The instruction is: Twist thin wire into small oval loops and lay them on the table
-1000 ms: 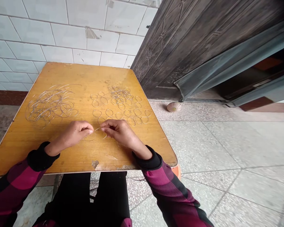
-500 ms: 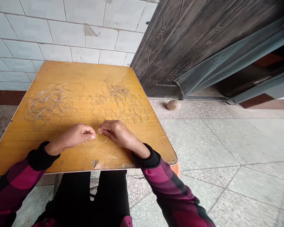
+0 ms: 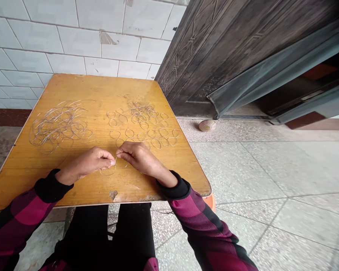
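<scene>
The left hand [image 3: 93, 162] and right hand [image 3: 141, 159] both have a pinching grip on one thin wire [image 3: 107, 174] (it is curly), near the front of the yellow surface [image 3: 87, 190]. Messy wires [image 3: 60, 126] lie to the left; wire loops [image 3: 143, 110] lie past the right hand.

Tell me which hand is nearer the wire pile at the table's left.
Left: in view, the left hand is below and right of the wire pile; the right hand is farther right.

The sleeves [image 3: 192, 213] are magenta-and-black checked, the table [image 3: 92, 88] yellow-brown, the wires [image 3: 58, 123] silvery
</scene>
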The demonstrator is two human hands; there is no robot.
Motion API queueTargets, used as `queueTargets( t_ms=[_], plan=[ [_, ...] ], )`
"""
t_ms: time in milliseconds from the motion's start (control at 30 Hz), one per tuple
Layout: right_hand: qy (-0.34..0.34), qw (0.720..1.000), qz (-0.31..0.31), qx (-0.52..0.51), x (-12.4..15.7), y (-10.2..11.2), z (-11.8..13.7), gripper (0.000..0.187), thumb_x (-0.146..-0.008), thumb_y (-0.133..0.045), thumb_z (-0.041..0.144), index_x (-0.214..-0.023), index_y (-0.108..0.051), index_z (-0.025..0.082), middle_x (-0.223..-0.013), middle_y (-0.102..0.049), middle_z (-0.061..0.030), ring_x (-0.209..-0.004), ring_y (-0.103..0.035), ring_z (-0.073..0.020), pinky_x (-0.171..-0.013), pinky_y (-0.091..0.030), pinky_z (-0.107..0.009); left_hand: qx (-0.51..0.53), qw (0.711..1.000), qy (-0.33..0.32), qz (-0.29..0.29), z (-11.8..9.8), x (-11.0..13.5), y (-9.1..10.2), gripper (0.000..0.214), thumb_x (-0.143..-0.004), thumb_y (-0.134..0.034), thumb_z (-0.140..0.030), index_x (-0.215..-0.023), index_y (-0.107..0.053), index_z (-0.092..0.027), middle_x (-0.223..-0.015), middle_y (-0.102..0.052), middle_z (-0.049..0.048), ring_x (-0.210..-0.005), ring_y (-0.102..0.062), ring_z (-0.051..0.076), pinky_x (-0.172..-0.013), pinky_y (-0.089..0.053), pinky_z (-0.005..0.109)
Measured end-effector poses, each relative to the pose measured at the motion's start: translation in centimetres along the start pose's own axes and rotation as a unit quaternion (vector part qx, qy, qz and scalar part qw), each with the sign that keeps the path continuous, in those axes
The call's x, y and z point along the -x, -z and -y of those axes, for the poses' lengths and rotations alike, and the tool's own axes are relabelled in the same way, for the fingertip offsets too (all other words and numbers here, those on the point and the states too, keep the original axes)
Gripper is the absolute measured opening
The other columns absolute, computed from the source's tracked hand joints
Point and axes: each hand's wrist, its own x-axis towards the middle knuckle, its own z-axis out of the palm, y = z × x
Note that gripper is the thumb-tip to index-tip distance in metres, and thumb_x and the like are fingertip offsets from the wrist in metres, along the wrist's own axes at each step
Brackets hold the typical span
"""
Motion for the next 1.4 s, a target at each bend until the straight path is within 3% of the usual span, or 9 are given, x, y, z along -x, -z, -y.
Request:
queueTargets(
  t_ms=[133,333,633,833,933,1100,1233,1400],
  plan=[
    [-0.01,0.999,-0.02,-0.035,-0.2,-0.2,0.0,0.015,-0.092,-0.054,0.017,-0.083,-0.065,0.014,-0.077,-0.064,-0.0028,-0.069,-0.056,-0.01,-0.066,-0.041,-0.023,-0.011,1.0,0.003,-0.018,0.5,-0.1,-0.1,0.016,-0.075,-0.057,-0.025,-0.064,-0.065,-0.017,-0.058,-0.054,-0.0014,-0.054,-0.045,0.012,-0.052,-0.031,0.024],
    [-0.105,0.984,-0.06,-0.133,-0.1,-0.2,-0.3,0.018,-0.089,-0.06,0.029,-0.089,-0.068,0.013,-0.066,-0.06,0.0008,-0.057,-0.051,-0.0084,-0.058,-0.039,-0.023,-0.006,0.996,-0.002,-0.085,0.7,-0.1,-0.2,0.018,-0.079,-0.055,-0.03,-0.068,-0.062,-0.017,-0.061,-0.052,-0.0025,-0.058,-0.044,0.011,-0.057,-0.033,0.026],
    [-0.109,0.985,-0.092,-0.092,-0.5,-0.6,0.1,0.021,-0.09,-0.057,0.027,-0.076,-0.066,0.015,-0.063,-0.06,0.0009,-0.059,-0.052,-0.0087,-0.06,-0.039,-0.024,0.066,0.995,0.006,-0.081,0.3,-0.3,-1.1,0.02,-0.075,-0.058,-0.028,-0.059,-0.057,-0.017,-0.055,-0.048,-0.0036,-0.056,-0.041,0.01,-0.056,-0.032,0.026],
    [-0.159,0.938,-0.161,-0.262,-0.5,-1.2,-0.4,0.032,-0.087,-0.059,0.048,-0.083,-0.061,0.016,-0.066,-0.058,0.0011,-0.055,-0.052,-0.0088,-0.052,-0.043,-0.023,0.209,0.96,-0.027,-0.184,0.0,-0.5,-1.6,0.016,-0.071,-0.064,-0.028,-0.061,-0.061,-0.016,-0.056,-0.052,-0.002,-0.055,-0.042,0.01,-0.057,-0.033,0.026],
    [-0.174,0.927,-0.128,-0.306,-0.4,-1.7,0.0,0.034,-0.086,-0.061,0.049,-0.08,-0.06,0.016,-0.065,-0.059,0.0013,-0.054,-0.054,-0.0082,-0.052,-0.044,-0.022,0.27,0.935,-0.038,-0.225,-0.3,-0.6,-1.5,0.016,-0.069,-0.068,-0.029,-0.063,-0.063,-0.015,-0.057,-0.053,-0.0009,-0.056,-0.044,0.01,-0.056,-0.034,0.025],
    [-0.181,0.919,-0.076,-0.342,-0.5,-2.6,0.8,0.032,-0.086,-0.061,0.046,-0.076,-0.061,0.016,-0.064,-0.06,0.0015,-0.052,-0.054,-0.0069,-0.052,-0.046,-0.021,0.33,0.913,-0.047,-0.236,-0.6,-0.5,-1.5,0.017,-0.068,-0.071,-0.028,-0.061,-0.063,-0.015,-0.059,-0.054,-0.001,-0.059,-0.044,0.01,-0.059,-0.035,0.024],
    [-0.189,0.9,-0.082,-0.383,-0.7,-2.9,0.8,0.031,-0.085,-0.062,0.044,-0.074,-0.059,0.016,-0.067,-0.061,0.0003,-0.053,-0.055,-0.007,-0.052,-0.047,-0.022,0.324,0.914,-0.056,-0.236,-0.4,-0.5,-1.7,0.017,-0.069,-0.071,-0.029,-0.062,-0.064,-0.015,-0.059,-0.054,-0.0008,-0.06,-0.045,0.01,-0.06,-0.035,0.025],
    [-0.158,0.916,-0.097,-0.357,-0.7,-3.0,0.7,0.033,-0.085,-0.061,0.047,-0.074,-0.059,0.016,-0.065,-0.058,0.0017,-0.052,-0.052,-0.0065,-0.05,-0.045,-0.021,0.307,0.92,-0.054,-0.236,-0.3,-0.6,-1.9,0.019,-0.069,-0.071,-0.03,-0.061,-0.063,-0.015,-0.057,-0.054,-0.0008,-0.058,-0.044,0.01,-0.059,-0.035,0.026]
  ],
)
